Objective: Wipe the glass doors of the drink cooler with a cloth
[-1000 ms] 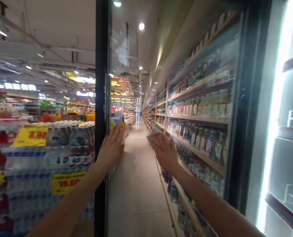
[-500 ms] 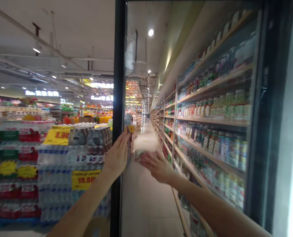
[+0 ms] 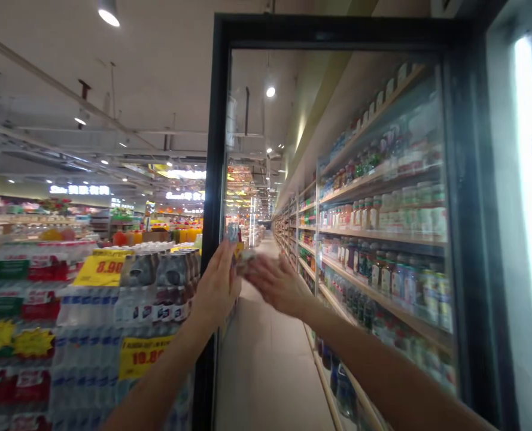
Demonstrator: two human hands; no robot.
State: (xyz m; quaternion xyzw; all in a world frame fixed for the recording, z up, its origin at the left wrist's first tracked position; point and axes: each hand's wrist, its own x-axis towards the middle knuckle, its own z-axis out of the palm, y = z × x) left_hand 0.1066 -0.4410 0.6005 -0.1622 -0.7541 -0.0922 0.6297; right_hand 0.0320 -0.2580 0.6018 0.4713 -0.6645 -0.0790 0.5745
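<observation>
A glass door [image 3: 337,35] with a black frame stands in front of me. My left hand [image 3: 216,290] lies against its left upright, fingers stretched upward and together over the frame's edge. Against the glass beside it, my right hand [image 3: 279,284] is laid nearly flat, its fingers pointing left and blurred. Under those fingertips shows a small crumpled whitish cloth [image 3: 246,256], smeared by motion and mostly covered by the hand. The two hands are close together, with the cloth between them.
Shelves of bottled drinks [image 3: 391,275] appear in the glass on the right, along an aisle floor [image 3: 270,359]. Stacked packs of bottled water [image 3: 86,341] with yellow price signs [image 3: 102,267] stand at left. A bright light strip [image 3: 528,179] runs down the far right.
My view has tilted up, so the door's top edge now shows. The right hand with the cloth has moved up and left across the glass, closer to the left hand, which stays on the frame.
</observation>
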